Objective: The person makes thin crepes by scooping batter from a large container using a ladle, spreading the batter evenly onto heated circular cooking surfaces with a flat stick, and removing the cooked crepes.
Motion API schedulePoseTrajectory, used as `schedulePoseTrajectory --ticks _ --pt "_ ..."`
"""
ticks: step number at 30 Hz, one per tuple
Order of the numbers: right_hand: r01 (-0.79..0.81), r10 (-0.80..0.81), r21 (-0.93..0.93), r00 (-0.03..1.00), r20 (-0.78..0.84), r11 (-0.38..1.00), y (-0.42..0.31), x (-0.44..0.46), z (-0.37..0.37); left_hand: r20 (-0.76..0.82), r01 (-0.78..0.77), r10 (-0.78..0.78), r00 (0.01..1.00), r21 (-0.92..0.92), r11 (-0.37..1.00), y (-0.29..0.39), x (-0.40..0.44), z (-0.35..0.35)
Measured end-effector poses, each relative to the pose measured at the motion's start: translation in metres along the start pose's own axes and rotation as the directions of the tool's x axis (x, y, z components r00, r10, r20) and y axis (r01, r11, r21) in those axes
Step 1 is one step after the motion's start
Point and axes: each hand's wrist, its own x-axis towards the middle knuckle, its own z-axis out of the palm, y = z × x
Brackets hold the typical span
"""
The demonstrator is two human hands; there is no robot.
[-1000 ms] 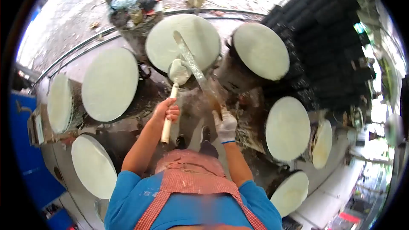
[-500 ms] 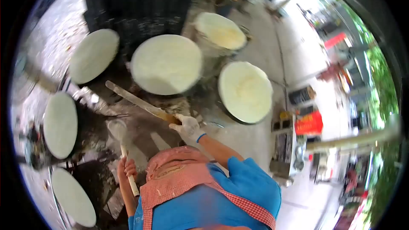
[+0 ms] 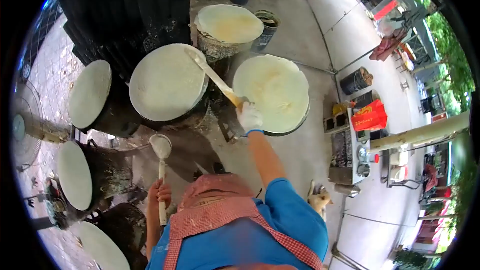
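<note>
My left hand (image 3: 160,193), bare, is wrapped round the pale handle of a ladle (image 3: 161,147), whose whitish bowl points away from me over the floor. My right hand (image 3: 249,118), in a white glove, grips the brown end of a long flat paddle (image 3: 216,77). The paddle's pale tip lies over the right edge of a round white-topped pan (image 3: 165,82). Just right of the gloved hand is another round pan (image 3: 272,92) with a pale yellowish surface. A third yellowish round top (image 3: 230,24) stands beyond them.
More round white tops (image 3: 90,95) (image 3: 75,175) (image 3: 102,247) stand at the left. Dark stacked slabs (image 3: 125,15) rise behind. Buckets (image 3: 265,30), a table with a red bag (image 3: 370,116), a post (image 3: 425,132) and a dog (image 3: 320,198) are on the right.
The view has turned to the right, so the pans have shifted across it. The paddle's tip has come over a pan's edge, and my right arm reaches further forward. Both hands keep their tools.
</note>
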Motion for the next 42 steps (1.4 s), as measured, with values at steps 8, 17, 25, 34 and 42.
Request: schedulePoseTrajectory --ticks 8,17,25,34,42 --pt "0.013 -0.016 -0.03 0.995 -0.102 0.999 0.025 0.013 -0.052 -0.011 -0.04 0.04 0.999 -0.036 0.999 0.027 -0.02 -0.006" --pt "0.057 -0.09 -0.233 0.987 -0.132 0.971 0.105 0.123 -0.214 -0.072 -0.142 0.142 0.987 -0.001 0.99 0.064 -0.043 -0.034" --pt "0.179 -0.177 -0.289 0.984 0.034 0.94 -0.031 0.28 -0.318 0.095 -0.119 0.139 0.986 -0.183 0.976 0.066 -0.023 -0.027" --pt "-0.245 0.336 0.79 0.94 0.053 0.562 -0.002 0.446 -0.313 0.083 -0.498 0.515 0.853 -0.168 0.851 0.022 0.041 0.009" --pt "-0.105 0.449 0.956 0.866 0.222 -0.272 0.052 0.474 -0.022 0.107 -0.472 0.533 0.839 -0.344 0.812 -0.029 0.062 0.048"
